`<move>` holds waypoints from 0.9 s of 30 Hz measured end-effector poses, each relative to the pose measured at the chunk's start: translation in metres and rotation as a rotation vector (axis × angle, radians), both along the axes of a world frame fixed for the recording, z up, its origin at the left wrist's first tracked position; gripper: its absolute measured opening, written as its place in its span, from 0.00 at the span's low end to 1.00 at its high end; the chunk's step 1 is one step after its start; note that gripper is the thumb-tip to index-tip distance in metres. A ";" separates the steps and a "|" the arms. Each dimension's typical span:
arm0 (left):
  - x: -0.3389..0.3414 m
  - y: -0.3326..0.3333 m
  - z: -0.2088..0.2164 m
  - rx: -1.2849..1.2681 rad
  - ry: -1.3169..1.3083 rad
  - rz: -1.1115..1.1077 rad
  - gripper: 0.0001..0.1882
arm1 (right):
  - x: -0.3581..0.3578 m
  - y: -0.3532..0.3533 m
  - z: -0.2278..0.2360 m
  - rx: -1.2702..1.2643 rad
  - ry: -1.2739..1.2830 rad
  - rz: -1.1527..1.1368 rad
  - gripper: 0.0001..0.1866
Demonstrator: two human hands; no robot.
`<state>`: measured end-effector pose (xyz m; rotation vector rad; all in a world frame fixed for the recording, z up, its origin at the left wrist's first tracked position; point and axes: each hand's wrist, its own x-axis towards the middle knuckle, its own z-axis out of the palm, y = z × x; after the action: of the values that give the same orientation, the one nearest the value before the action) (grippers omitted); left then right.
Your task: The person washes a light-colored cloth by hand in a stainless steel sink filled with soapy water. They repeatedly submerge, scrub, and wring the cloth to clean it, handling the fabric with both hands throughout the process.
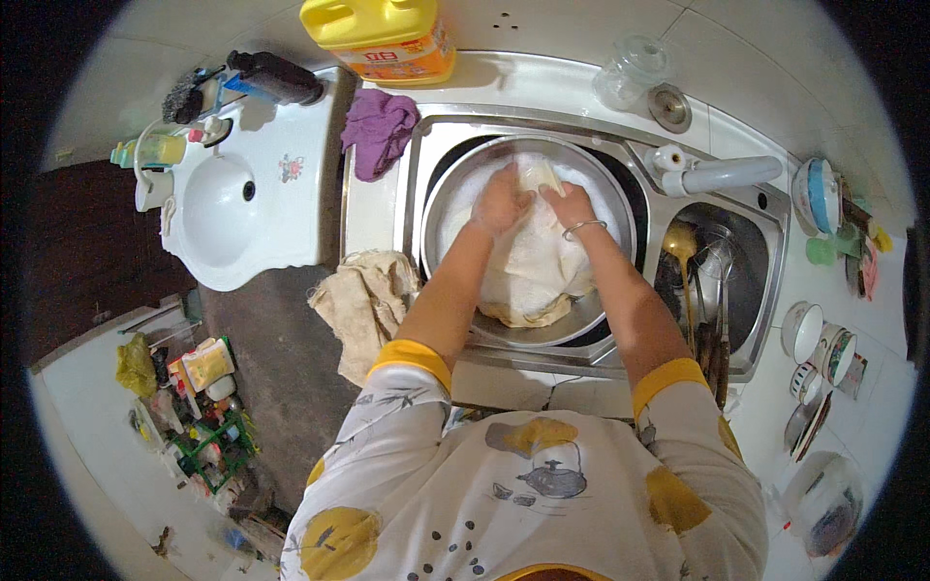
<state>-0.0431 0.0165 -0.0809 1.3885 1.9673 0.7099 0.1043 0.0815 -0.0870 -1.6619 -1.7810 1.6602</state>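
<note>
A large round metal basin (433, 194) sits in the left bowl of the sink, with white suds along its inner wall. In it lies a wet cream cloth (538, 261), spread toward me, its lower edge yellowish. My left hand (501, 203) is closed on the far part of this cloth, its fingers slightly blurred. Close beside it, my right hand (570, 205), with a bangle at the wrist, pinches a pale raised fold between the two hands. Suds and cloth partly hide the fingertips.
Ladles (681, 242) stand in the right sink bowl, below the grey faucet (727, 176). A purple rag (378, 134) and a beige cloth (360, 305) lie left of the sink. Behind stand a yellow jug (383, 44) and a clear jar (632, 73). A white washbasin (218, 208) is at left.
</note>
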 end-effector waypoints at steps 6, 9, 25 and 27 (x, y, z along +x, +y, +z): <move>-0.018 -0.039 -0.010 -0.362 -0.886 0.444 0.26 | 0.025 0.014 0.011 0.070 -0.125 0.630 0.23; -0.020 -0.073 -0.021 -0.159 -1.292 0.791 0.20 | 0.031 0.015 0.006 0.193 -0.352 0.794 0.23; 0.007 -0.032 -0.013 -0.093 -0.525 0.874 0.16 | -0.025 -0.025 -0.023 0.135 -0.240 0.410 0.21; -0.010 -0.045 -0.035 -0.191 -0.541 0.593 0.15 | -0.015 -0.022 -0.043 0.221 -0.219 0.269 0.13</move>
<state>-0.0535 -0.0280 -0.1163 0.4145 1.9202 1.0005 0.0892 0.0596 -0.1301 -1.6148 -2.2880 1.3519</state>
